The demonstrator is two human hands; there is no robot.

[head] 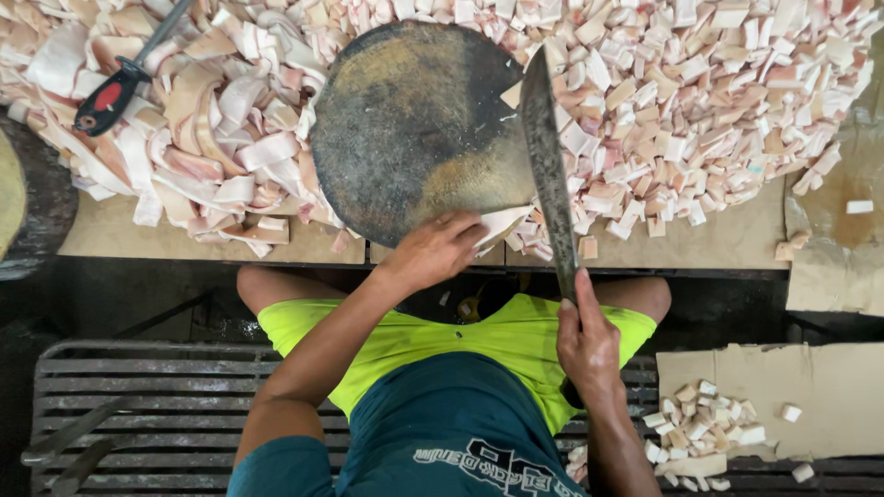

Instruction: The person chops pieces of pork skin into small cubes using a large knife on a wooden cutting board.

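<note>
A round dark wooden chopping block sits among heaps of pale pink meat. My right hand grips the handle of a long cleaver, whose blade lies across the block's right edge. My left hand rests at the block's near edge, fingers on a pale strip of fat. Uncut long strips are piled to the left, and small cut cubes are heaped to the right.
A second knife with a black and red handle lies on the strips at far left. Cardboard covers the table. Loose cubes sit on cardboard at lower right. A metal grate bench is below me.
</note>
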